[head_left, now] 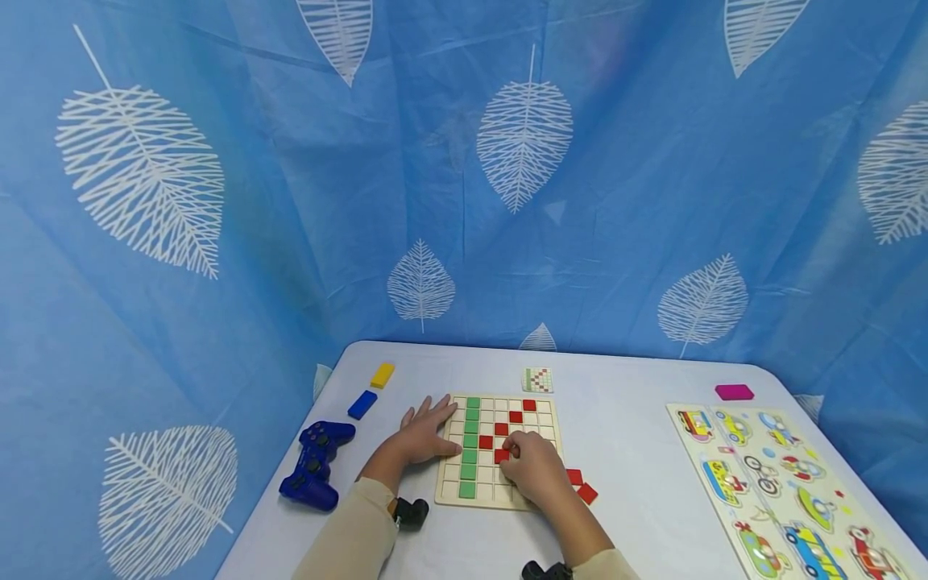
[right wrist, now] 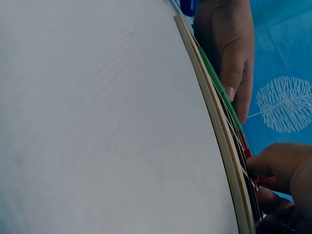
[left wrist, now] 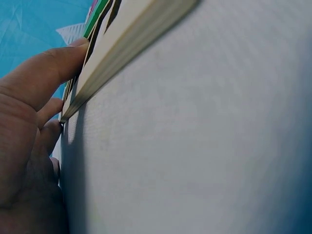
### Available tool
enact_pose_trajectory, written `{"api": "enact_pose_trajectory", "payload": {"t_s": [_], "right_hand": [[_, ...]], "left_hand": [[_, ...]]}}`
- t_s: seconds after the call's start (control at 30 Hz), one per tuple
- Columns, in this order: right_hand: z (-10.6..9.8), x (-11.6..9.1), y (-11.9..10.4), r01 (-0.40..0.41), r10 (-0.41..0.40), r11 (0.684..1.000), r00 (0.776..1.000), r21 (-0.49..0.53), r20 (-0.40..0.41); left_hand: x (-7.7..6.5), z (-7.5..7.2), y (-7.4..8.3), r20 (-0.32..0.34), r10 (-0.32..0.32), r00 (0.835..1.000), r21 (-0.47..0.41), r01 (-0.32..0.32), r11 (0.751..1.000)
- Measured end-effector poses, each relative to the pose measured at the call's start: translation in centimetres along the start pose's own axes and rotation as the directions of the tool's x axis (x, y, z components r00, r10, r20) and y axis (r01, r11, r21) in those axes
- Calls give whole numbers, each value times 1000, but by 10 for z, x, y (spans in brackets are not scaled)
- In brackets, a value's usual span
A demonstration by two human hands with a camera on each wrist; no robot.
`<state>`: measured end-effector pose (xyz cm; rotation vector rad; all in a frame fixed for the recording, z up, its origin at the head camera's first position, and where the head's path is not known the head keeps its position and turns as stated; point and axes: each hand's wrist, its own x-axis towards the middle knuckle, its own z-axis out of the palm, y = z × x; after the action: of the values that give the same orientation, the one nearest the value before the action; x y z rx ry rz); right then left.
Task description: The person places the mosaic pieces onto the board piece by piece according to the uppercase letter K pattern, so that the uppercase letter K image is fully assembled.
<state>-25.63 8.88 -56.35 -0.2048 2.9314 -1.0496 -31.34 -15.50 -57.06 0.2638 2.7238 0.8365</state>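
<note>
A square wooden grid board (head_left: 486, 475) lies on the white table. Down its left part runs a column of green tiles (head_left: 470, 441), with several red tiles (head_left: 529, 405) set along a diagonal. My left hand (head_left: 422, 435) rests at the board's left edge, fingers spread and thumb over the rim (left wrist: 80, 100). Over the board's middle, my right hand (head_left: 532, 466) has its fingers curled, thumb and forefinger pinching a red tile (head_left: 502, 456) at the grid surface. Its other fingers are partly hidden. Beside the board's right edge lie loose red tiles (head_left: 588, 493), partly covered by the right forearm.
Behind the board is a small pattern card (head_left: 538, 380). To the left lie a blue game controller (head_left: 316, 465), a blue block (head_left: 362, 404) and a yellow block (head_left: 382, 374). A vehicle puzzle board (head_left: 754, 499) and a magenta block (head_left: 735, 392) are at the right.
</note>
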Motion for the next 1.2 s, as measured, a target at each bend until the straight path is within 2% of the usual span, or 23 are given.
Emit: {"api": "enact_pose_trajectory", "payload": {"t_s": [0.37, 0.93, 1.2], "right_hand": [[-1, -2, 1, -1, 1, 1000, 1000, 24, -1], [-3, -3, 1, -10, 10, 1000, 1000, 5, 11], [-17, -10, 7, 36, -36, 997, 999, 66, -10]], "left_hand": [[-1, -2, 0, 1, 6, 1000, -4, -6, 1000], [0, -1, 1, -7, 7, 1000, -5, -7, 1000], [0, 0, 1, -8, 13, 1000, -17, -13, 1000]]}}
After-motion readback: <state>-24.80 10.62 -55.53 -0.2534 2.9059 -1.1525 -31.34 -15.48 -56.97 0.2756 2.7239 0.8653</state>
